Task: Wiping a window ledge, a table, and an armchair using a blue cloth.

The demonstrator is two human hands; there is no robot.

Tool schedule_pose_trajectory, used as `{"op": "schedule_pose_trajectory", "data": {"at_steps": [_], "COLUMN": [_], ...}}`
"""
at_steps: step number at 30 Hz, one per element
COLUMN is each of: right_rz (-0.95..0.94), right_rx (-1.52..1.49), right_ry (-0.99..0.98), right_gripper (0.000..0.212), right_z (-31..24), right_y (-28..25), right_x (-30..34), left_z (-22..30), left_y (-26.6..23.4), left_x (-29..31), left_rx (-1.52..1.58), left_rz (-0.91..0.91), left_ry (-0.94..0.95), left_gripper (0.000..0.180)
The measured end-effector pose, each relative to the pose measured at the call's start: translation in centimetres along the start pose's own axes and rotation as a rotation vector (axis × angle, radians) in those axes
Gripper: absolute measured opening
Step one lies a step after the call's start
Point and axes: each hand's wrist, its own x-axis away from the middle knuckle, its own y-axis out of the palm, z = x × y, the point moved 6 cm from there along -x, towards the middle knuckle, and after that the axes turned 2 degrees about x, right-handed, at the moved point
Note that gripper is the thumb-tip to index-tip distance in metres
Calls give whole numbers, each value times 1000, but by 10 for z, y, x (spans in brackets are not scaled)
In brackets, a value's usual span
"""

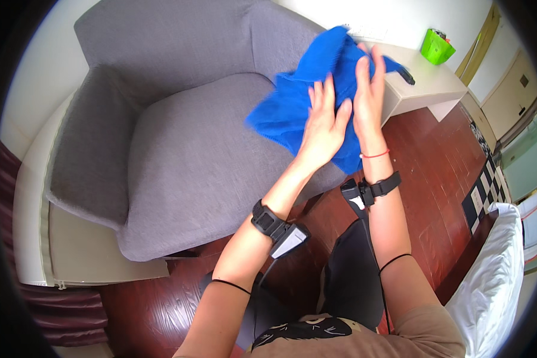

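A bright blue cloth (286, 110) is bunched and draped over the right arm of a grey armchair (191, 137), its edges slightly blurred. My left hand (324, 124) lies on the cloth, fingers stretched out and thumb apart. Just to its right, my right hand (369, 98) is turned edge-on against the cloth, with its fingers extended and a little smeared by motion. Folds of the cloth show behind and between both hands. The chair's right arm is mostly hidden under the fabric.
A pale desk (423, 83) stands beyond the chair, holding a green container (437, 48) and a small black object (407, 76). White bedding (489, 274) rises at the right. A checkered mat (486, 194) lies on the red-brown floor (423, 161).
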Motion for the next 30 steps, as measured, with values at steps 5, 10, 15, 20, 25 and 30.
{"op": "schedule_pose_trajectory", "data": {"at_steps": [5,10,15,20,25,30], "right_rz": [-71,-92,-111,-120,-88,-43], "right_rx": [66,247,472,600,608,589], "right_ry": [302,183,78,37,17,9], "right_gripper": [43,41,47,53,57,59], "right_z": [51,56,64,65,63,49], "right_y": [-19,-23,-33,-34,-36,-35], "right_x": [41,43,40,40,42,42], "left_z": [-28,-34,-39,-40,-39,-29], "left_y": [22,18,13,12,9,0], "left_x": [38,52,58,62,62,66], "left_rx": [-237,-336,-249,-256,-208,-160], "left_rz": [-40,-142,-151,-127,-128,-187], "left_ry": [80,-10,99,147,147,30], "left_gripper": [88,87,84,82,78,76]}}
